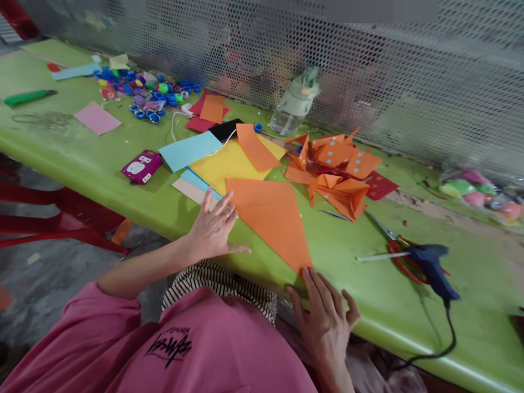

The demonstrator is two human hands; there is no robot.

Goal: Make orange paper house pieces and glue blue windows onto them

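Note:
A large orange paper sheet [272, 218] lies on the green table [327, 295], its lower corner pointing at the front edge. My left hand [215, 224] is spread at the sheet's left side, fingertips near its left corner, holding nothing. The fingertips of my right hand [323, 311] rest at the sheet's lower corner, its fingers apart. Behind the sheet are yellow paper [229, 164], blue paper [190, 150] and a smaller orange piece [256, 146]. Folded orange paper shapes [338, 164] sit to the right of these.
A dark blue glue gun [432, 267] lies over red-handled scissors [399, 256] at the right. A clear bottle [295, 103] stands by the mesh panel [368, 71]. Further left are a purple device [141, 167], small colourful rings [153, 98] and a green cutter [28, 97].

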